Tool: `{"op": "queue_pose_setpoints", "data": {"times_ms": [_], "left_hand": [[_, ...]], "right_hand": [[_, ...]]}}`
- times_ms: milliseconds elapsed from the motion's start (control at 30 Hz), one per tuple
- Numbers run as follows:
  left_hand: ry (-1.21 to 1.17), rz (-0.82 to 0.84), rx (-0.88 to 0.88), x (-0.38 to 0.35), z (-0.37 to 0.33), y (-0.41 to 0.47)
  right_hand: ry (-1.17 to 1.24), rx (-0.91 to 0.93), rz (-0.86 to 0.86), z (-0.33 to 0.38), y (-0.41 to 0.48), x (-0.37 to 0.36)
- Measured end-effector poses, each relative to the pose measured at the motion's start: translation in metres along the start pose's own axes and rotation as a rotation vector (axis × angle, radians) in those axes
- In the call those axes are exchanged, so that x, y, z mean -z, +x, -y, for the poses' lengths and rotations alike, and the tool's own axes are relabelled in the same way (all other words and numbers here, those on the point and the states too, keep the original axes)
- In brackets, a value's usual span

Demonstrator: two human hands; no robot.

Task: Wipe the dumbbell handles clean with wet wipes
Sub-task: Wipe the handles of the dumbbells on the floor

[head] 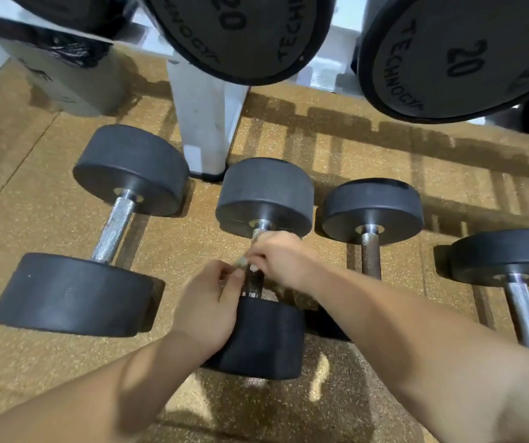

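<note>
Both my bare forearms stretch from the lower edge and meet over the middle black rubber dumbbell [264,337]. It lies on the floor, with one round, matte head near me and the other further away. My left hand [208,298] and my right hand [284,259] have their fingers curled, and the fingertips of both pinch a small crumpled greyish wet wipe [241,262]. The wet wipe sits just over the dark knurled metal handle [254,284], about halfway between the two heads; whether it touches the steel I cannot tell.

To the left lies a bigger black dumbbell [74,292], whose bar is bright and knurled. To the right are two more, a dumbbell with a dull brownish bar [370,254] and a dumbbell with a shiny smooth bar [523,311]. All rest on a speckled tan rubber floor [336,161] crossed by striped shadows. Behind them stands a white metal rack leg [205,123], and above hang black round weights marked 20 [461,55].
</note>
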State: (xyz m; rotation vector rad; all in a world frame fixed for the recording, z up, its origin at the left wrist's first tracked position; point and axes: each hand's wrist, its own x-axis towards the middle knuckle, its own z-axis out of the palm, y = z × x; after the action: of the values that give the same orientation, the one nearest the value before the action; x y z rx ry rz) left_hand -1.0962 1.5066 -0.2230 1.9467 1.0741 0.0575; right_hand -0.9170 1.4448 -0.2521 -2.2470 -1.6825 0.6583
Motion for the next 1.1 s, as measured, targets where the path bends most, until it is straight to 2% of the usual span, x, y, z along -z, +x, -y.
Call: {"op": "queue_pose_setpoints", "data": {"times_ms": [100, 167, 333, 433, 567, 700, 800, 867, 933, 1000, 1033, 1100], "left_hand": [[-0.006, -0.009, -0.013, 0.001, 0.008, -0.001], [-0.031, -0.014, -0.002, 0.0, 0.013, 0.001], [-0.041, -0.046, -0.021, -0.004, 0.019, 0.004], [-0.028, -0.045, -0.042, -0.007, 0.021, 0.005], [-0.055, -0.04, -0.068, -0.009, 0.026, 0.007], [-0.091, -0.04, -0.075, -0.006, 0.03, 0.007], [-0.112, -0.037, -0.073, -0.005, 0.031, 0.008], [-0.114, -0.03, -0.069, -0.005, 0.031, 0.008], [-0.105, -0.023, -0.064, -0.005, 0.031, 0.008], [-0.084, -0.002, -0.055, -0.005, 0.032, 0.008], [-0.07, 0.007, -0.049, -0.005, 0.031, 0.007], [-0.051, 0.008, -0.05, -0.005, 0.031, 0.008]], "right_hand": [[0.073, -0.168, -0.117, -0.004, 0.011, 0.0], [0.087, -0.196, -0.138, 0.005, 0.005, -0.006], [0.03, 0.079, 0.058, 0.012, -0.017, 0.0], [-0.115, 0.076, 0.01, -0.005, 0.014, 0.012], [-0.086, 0.006, -0.073, -0.008, 0.022, 0.008], [0.039, 0.189, 0.096, 0.0, -0.013, 0.004], [-0.016, 0.261, 0.093, -0.006, -0.007, 0.002], [-0.034, 0.187, -0.034, -0.012, 0.003, -0.002], [0.022, 0.021, -0.201, -0.015, 0.012, -0.004], [0.144, -0.152, -0.263, -0.012, 0.011, -0.006], [0.191, -0.172, -0.268, -0.009, 0.007, -0.007], [0.2, -0.063, -0.192, 0.0, -0.003, -0.005]]}}
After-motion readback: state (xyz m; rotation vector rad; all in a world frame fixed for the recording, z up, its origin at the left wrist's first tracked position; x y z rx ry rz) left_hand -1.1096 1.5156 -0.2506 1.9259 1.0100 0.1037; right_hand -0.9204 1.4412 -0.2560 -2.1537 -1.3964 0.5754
